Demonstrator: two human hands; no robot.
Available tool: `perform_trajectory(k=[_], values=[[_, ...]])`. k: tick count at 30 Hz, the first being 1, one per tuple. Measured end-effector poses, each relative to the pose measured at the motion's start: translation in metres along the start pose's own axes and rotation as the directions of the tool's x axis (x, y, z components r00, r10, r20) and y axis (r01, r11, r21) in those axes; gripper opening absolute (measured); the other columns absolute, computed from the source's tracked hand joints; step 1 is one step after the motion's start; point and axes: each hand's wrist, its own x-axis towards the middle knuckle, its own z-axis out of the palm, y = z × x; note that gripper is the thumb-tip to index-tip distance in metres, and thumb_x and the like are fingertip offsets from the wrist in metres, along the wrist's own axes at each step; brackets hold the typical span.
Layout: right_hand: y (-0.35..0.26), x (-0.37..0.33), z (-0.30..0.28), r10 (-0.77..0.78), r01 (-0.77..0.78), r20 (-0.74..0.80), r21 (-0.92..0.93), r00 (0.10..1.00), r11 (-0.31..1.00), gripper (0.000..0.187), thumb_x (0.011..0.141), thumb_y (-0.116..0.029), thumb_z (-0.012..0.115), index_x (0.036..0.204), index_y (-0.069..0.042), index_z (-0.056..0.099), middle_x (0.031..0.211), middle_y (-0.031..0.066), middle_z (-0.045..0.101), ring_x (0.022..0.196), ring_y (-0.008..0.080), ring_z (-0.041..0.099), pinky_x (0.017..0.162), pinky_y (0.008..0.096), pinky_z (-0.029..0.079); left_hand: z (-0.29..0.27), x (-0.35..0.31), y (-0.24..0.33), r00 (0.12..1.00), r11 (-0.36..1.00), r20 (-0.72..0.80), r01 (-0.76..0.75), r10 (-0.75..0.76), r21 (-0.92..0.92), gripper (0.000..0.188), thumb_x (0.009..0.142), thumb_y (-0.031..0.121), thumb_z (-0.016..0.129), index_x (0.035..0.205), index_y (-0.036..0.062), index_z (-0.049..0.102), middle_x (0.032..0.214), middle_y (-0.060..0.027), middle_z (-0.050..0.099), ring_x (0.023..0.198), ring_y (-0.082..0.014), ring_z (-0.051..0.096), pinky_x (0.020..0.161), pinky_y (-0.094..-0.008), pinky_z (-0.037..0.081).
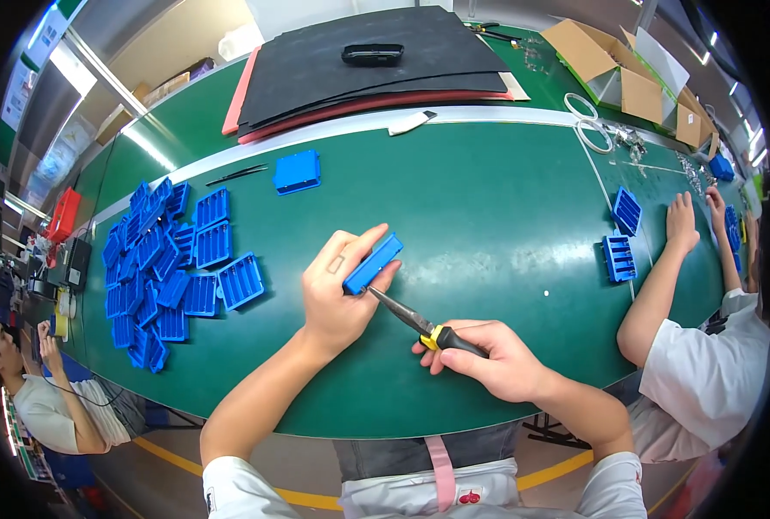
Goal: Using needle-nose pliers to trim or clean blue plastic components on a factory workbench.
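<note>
My left hand [343,290] grips a blue plastic battery holder [374,264] on its edge above the green table, fingers along one side and thumb on the other. In my right hand [493,356] is a pair of needle-nose pliers [424,325] with black and yellow handles. The pliers' tips meet the near end of the holder; whether they pinch a small part there is too fine to tell. To the left lies a heap of similar blue holders [150,251] with several slots each. One more blue holder [298,172] lies face down beyond my left hand, beside black tweezers [237,175].
Black foam sheets [316,78] are stacked at the back, with a dark case on top. A white-handled blade [412,123] lies before them. On the right are two blue holders [620,258], small metal parts [632,143], an open carton [614,73] and a co-worker's arms [675,251].
</note>
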Motion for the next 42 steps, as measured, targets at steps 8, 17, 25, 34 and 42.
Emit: perform_trajectory(k=[8, 17, 25, 34, 42], values=[[-0.006, -0.001, 0.002, 0.097, -0.097, -0.002, -0.048, 0.995, 0.994, 0.018, 0.093, -0.008, 0.053, 0.088, 0.004, 0.066, 0.107, 0.0149, 0.065, 0.104, 0.0223, 0.061, 0.093, 0.0348, 0.047, 0.002, -0.001, -0.002, 1.0, 1.0, -0.009, -0.021, 0.021, -0.004, 0.043, 0.069, 0.002, 0.08, 0.11, -0.0003, 0.066, 0.082, -0.0123, 0.062, 0.068, -0.0221, 0.06, 0.061, -0.0297, 0.047], [-0.004, 0.0, 0.002, 0.068, -0.068, -0.006, -0.048, 0.998, 0.997, 0.019, 0.093, -0.009, 0.053, 0.087, 0.004, 0.066, 0.104, 0.0133, 0.065, 0.101, 0.0204, 0.061, 0.091, 0.0336, 0.047, 0.007, -0.005, -0.005, 0.999, 0.999, -0.012, -0.044, 0.044, 0.006, 0.041, 0.069, 0.0, 0.079, 0.109, -0.0007, 0.067, 0.082, -0.0123, 0.062, 0.067, -0.0222, 0.059, 0.061, -0.0301, 0.047], [-0.003, 0.0, 0.0, 0.058, -0.058, -0.01, -0.126, 0.998, 0.99, 0.02, 0.094, -0.01, 0.053, 0.086, 0.004, 0.064, 0.095, 0.0099, 0.064, 0.088, 0.0167, 0.06, 0.082, 0.03, 0.048, 0.008, -0.003, -0.007, 0.998, 0.998, -0.012, -0.055, 0.055, 0.027, 0.039, 0.07, -0.001, 0.078, 0.107, -0.0007, 0.068, 0.081, -0.012, 0.062, 0.066, -0.0215, 0.06, 0.059, -0.0293, 0.046], [-0.003, -0.003, 0.007, 0.097, -0.107, -0.103, -0.097, 0.99, 0.99, 0.026, 0.095, -0.017, 0.054, 0.079, 0.002, 0.06, 0.077, 0.0059, 0.054, 0.066, 0.0122, 0.048, 0.061, 0.0294, 0.039, 0.005, 0.009, -0.026, 0.964, 0.958, 0.097, -0.257, 0.246, 0.128, 0.046, 0.066, 0.0, 0.078, 0.11, 0.0052, 0.067, 0.08, -0.009, 0.061, 0.067, -0.0243, 0.059, 0.058, -0.0335, 0.048], [-0.003, -0.003, -0.016, 0.327, -0.331, 0.053, 0.121, 0.943, 0.936, 0.033, 0.097, -0.026, 0.052, 0.081, 0.001, 0.063, 0.075, 0.0023, 0.06, 0.068, 0.0087, 0.054, 0.064, 0.0249, 0.045, -0.002, 0.013, -0.037, 0.826, 0.805, 0.305, -0.547, 0.474, 0.23, 0.05, 0.058, 0.001, 0.078, 0.106, 0.0071, 0.069, 0.08, -0.0055, 0.058, 0.069, -0.0225, 0.059, 0.059, -0.0332, 0.048]])
